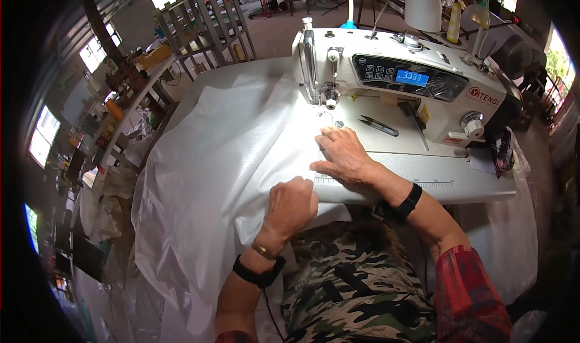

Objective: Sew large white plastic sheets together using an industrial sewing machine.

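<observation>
A broad white sheet (199, 144), smooth and slightly shiny like woven plastic, lies over the left of the sewing table and hangs down its front in folds. Its right edge runs up to the needle area of a white sewing machine (338, 47), brightly lit by a lamp. My left hand (292, 204) is closed at the table's front edge, gripping a fold of the sheet. Just in front of the presser foot (323, 113), my right hand (345, 153) lies flat on the sheet's edge, thumb apart from the fingers. Exactly where the needle meets the sheet is lost in glare.
Black thread snips (379, 125) lie on the machine bed, right of my right hand. A printed ruler strip (432, 183) runs along the front edge. Behind the machine stands a large white thread cone (423, 9). A slatted metal rack (205, 26) stands beyond the table.
</observation>
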The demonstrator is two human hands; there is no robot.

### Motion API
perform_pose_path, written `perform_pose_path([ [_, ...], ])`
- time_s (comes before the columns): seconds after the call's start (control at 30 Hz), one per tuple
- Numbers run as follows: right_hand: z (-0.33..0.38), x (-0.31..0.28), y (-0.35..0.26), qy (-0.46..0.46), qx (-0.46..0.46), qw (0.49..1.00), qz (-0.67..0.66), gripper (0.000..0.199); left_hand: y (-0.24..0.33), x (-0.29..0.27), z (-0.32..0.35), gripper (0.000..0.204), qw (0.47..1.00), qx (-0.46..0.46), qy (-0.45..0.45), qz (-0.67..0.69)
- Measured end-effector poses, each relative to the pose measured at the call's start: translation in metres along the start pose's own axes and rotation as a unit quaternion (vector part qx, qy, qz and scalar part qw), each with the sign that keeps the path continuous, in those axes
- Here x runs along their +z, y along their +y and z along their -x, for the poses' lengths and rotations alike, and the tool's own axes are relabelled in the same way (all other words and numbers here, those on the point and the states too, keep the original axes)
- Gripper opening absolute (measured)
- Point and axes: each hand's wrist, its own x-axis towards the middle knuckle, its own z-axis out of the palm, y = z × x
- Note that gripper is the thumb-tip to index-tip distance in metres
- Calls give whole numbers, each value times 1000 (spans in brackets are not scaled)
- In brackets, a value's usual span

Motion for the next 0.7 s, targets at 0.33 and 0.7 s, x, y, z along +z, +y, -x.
perform_pose_path([
  [0.33,0,9,1,49,23,998,-13,42,-16,21,-81,17,999,-18,-17,-41],
  [0.7,0,8,9,97,31,986,-128,43,30,-6,21,48,989,13,132,64],
])
